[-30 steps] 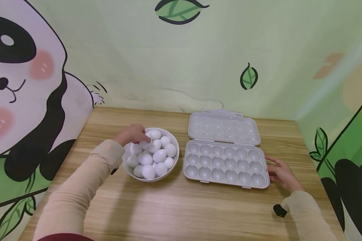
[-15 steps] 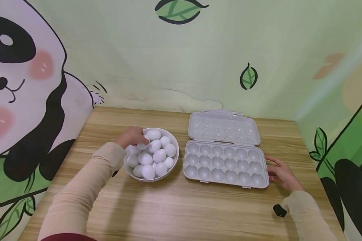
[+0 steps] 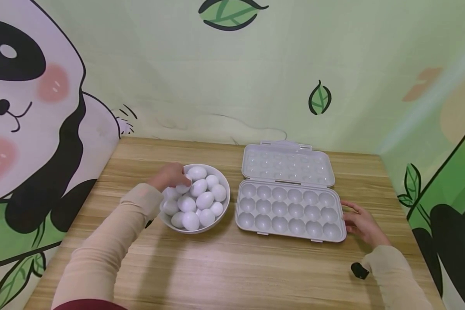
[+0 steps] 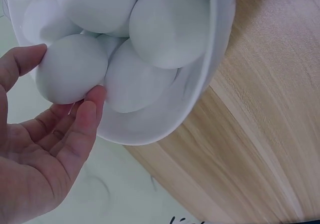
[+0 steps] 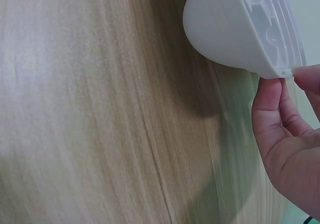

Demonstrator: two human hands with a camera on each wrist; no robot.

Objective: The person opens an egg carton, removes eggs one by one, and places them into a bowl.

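Note:
A white bowl (image 3: 225,206) full of white eggs (image 3: 205,200) stands left of centre. Over its left side, my left hand (image 3: 169,175) holds one egg (image 4: 72,69) between thumb and fingertips, among the others in the bowl. To the right lies an egg carton (image 3: 290,209) with its lid (image 3: 288,163) folded back; no eggs are in its rows of round hollows. My right hand (image 3: 365,224) grips the carton's right end, thumb at the rim and fingers beneath it in the right wrist view (image 5: 295,134).
Both containers rest on a wooden table (image 3: 217,267). Behind the table rises a pale green wall (image 3: 170,64) with painted leaves and a panda (image 3: 58,112) at the left. A dark wrist device (image 3: 359,271) sits by the right sleeve.
My left hand has shifted slightly left and down with the egg, then stayed almost still over the last half second. My right hand and the carton have kept their place.

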